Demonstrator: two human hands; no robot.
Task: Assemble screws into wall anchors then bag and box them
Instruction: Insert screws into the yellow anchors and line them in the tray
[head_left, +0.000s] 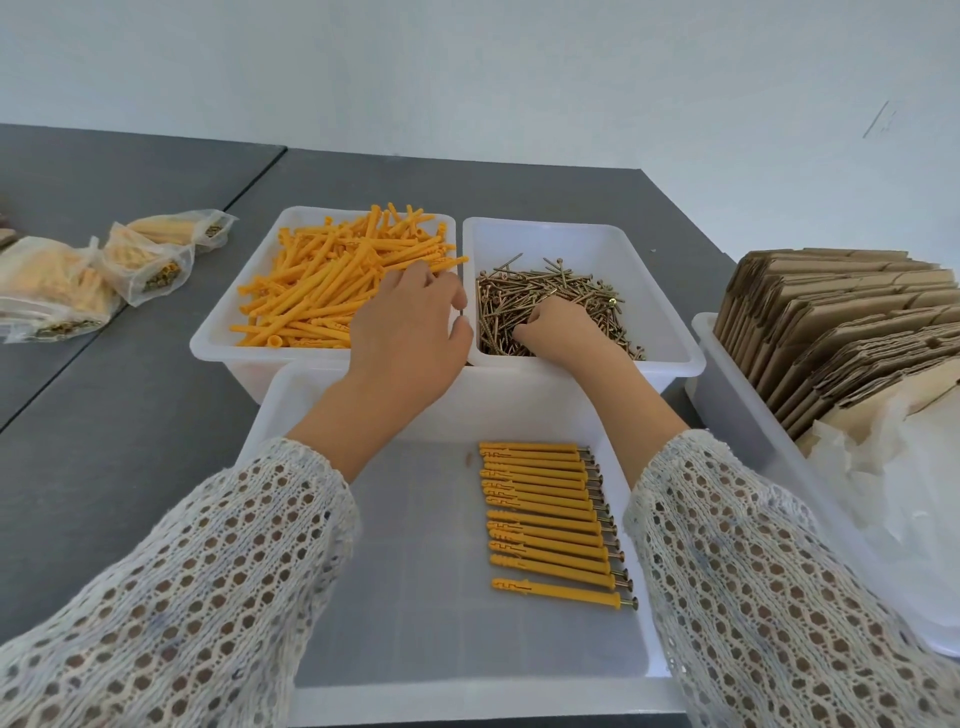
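**A:** Where are your hands right now?

**B:** Your left hand (410, 322) reaches into the far-left bin (218, 332), its fingers curled among the loose yellow anchors (332, 280); whether it actually grips one you cannot tell from here. Your right hand (558, 327) is dug into the pile of brass screws (550, 291) in the bin (670, 338) just beside it, fingers bent down into the screws, and again the grip itself is hidden.

**A:** And the finished pieces?

**B:** A row of assembled anchors (550, 514), screw heads pointing right, lies side by side in the near bin (322, 670) between your sleeves.

**A:** Anything else on the table (130, 415)?

**B:** 3 filled clear bags (104, 275) sit at far left. On the right, flattened cardboard boxes (831, 322) stand in a tub (727, 395), with crumpled clear plastic (893, 478) nearer you.
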